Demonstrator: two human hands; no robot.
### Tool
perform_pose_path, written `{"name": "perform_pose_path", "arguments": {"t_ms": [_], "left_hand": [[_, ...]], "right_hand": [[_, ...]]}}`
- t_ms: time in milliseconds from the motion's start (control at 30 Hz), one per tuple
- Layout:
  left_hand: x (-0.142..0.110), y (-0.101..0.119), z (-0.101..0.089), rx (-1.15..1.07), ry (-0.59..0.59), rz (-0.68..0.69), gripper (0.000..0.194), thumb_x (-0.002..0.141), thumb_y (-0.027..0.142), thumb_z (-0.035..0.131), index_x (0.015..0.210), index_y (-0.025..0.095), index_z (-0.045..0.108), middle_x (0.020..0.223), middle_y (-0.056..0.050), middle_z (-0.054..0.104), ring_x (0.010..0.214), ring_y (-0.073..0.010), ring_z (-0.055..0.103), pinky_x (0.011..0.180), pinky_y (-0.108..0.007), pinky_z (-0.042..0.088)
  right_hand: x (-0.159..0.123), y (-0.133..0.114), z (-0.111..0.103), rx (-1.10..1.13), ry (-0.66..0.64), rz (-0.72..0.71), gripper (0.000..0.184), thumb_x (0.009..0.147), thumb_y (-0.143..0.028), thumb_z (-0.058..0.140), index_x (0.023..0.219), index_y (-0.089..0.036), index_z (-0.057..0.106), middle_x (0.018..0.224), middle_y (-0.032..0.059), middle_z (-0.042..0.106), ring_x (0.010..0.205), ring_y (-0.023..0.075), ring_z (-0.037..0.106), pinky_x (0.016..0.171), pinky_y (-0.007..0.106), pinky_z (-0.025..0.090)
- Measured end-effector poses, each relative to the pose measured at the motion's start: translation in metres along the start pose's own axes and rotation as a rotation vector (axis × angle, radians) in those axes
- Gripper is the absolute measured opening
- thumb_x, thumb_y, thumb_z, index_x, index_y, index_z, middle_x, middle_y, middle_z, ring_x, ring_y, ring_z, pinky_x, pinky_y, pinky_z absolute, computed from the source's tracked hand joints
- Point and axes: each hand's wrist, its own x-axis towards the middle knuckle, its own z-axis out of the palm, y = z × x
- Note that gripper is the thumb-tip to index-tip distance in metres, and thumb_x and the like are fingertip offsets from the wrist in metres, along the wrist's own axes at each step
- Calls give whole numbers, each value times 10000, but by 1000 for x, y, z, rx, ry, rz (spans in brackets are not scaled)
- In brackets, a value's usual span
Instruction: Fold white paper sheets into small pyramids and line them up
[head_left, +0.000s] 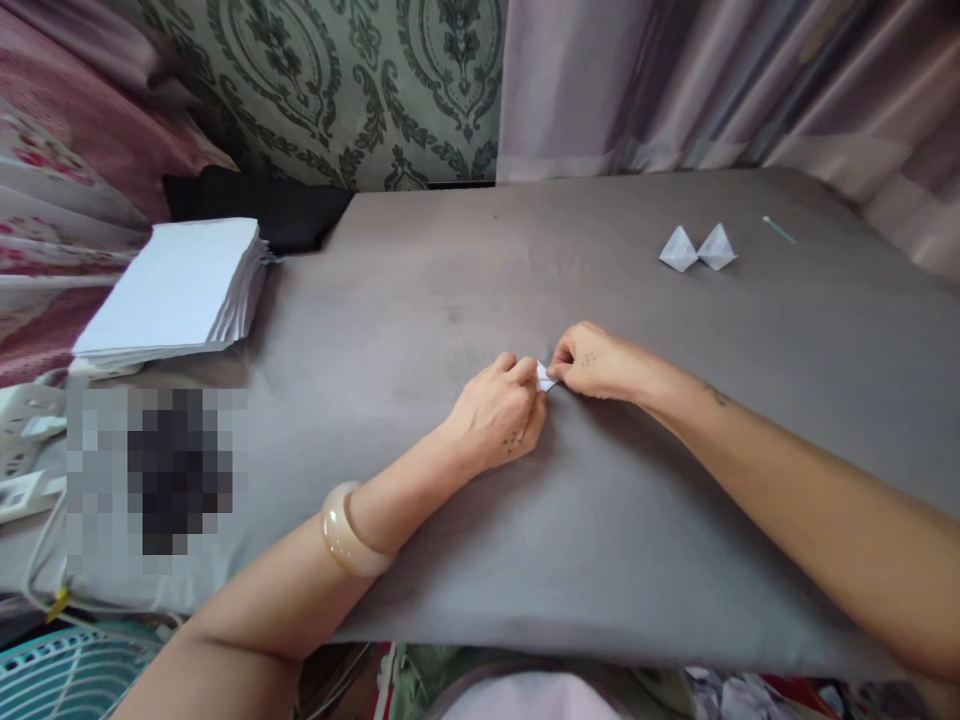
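A small piece of folded white paper [545,377] is pinched between my two hands, low over the middle of the grey-covered table [420,290]. My left hand [501,410] has its fingers curled around the paper's left side and hides most of it. At the right edge, the thumb and fingertips of my right hand [589,362] close on a corner. Two folded white paper shapes [697,250] with pointed tops stand side by side farther back on the right.
On the left lies a thick stack of white paper [172,285], with black cloth [262,205] behind it. White power strips [30,490] and cords sit at the left edge. A thin stick [780,230] lies at the back right. Curtains [637,90] hang behind the table.
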Motion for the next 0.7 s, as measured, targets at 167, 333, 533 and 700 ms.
{"name": "perform_pose_path", "arguments": {"t_ms": [167,333,533,700], "left_hand": [[7,-17,6,-429,152,-359,351,928,325,466,719,126,666,759,-53,576,681,-135,525,691,-279,447],[8,-23,8,-579,151,-430,271,799,359,666,979,160,699,939,-65,601,770,-140,563,745,-280,463],[5,-29,12,-861,156,-395,294,721,374,737,895,151,654,760,-4,578,663,-99,505,631,-231,412],[1,-20,3,-1322,269,-355,367,657,332,796,889,158,571,779,3,637,685,-96,577,675,-235,441]], "right_hand": [[-7,7,8,-48,121,-122,165,800,-271,577,662,-198,633,718,54,647,666,165,578,576,267,374],[-11,24,34,172,324,-298,144,840,-273,557,737,-196,623,983,63,626,854,171,593,764,287,439],[-21,25,47,263,401,-367,135,854,-271,548,761,-200,615,935,55,631,854,183,595,800,335,453],[-31,17,44,562,413,-350,185,836,-308,586,982,-204,631,918,52,702,797,172,644,743,322,502]]}}
